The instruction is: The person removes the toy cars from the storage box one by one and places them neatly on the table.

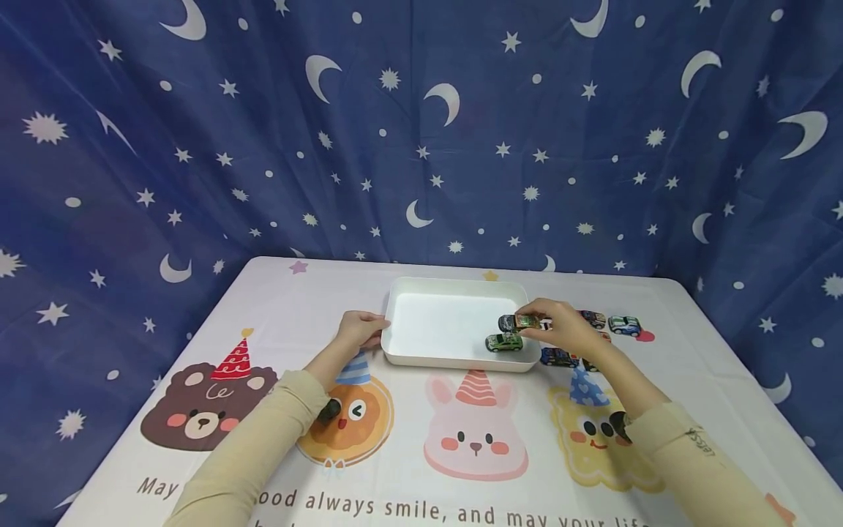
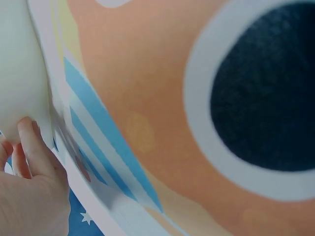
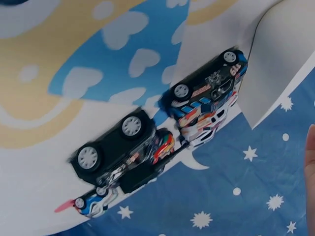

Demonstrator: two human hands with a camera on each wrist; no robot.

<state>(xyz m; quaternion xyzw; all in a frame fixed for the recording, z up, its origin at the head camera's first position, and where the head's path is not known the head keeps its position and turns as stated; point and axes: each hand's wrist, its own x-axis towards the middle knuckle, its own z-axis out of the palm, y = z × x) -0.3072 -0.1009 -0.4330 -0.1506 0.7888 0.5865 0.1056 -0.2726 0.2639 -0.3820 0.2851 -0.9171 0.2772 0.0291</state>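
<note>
A white rectangular tray [image 1: 435, 361] stands at the middle of the table. My left hand [image 1: 358, 331] pinches its left wall; in the left wrist view, that hand's fingers [image 2: 37, 152] are against the tray's pale side [image 2: 22, 64]. Over the tray's right end, my right hand [image 1: 558, 327] pinches a small orange-and-green toy car [image 1: 527, 321]. A dark grey toy car [image 1: 506, 324] is right beside it, partly overlapped. Just below, a green toy car [image 1: 503, 342] is in the tray. Only an edge of the right hand [image 3: 310, 172] shows in the right wrist view.
Several toy cars lie on the table right of the tray, including a blue-and-white one [image 1: 624, 326] and a dark blue one [image 1: 560, 357]; my right forearm partly hides the group. A blue star-and-moon curtain [image 1: 395, 146] hangs behind the table's far edge.
</note>
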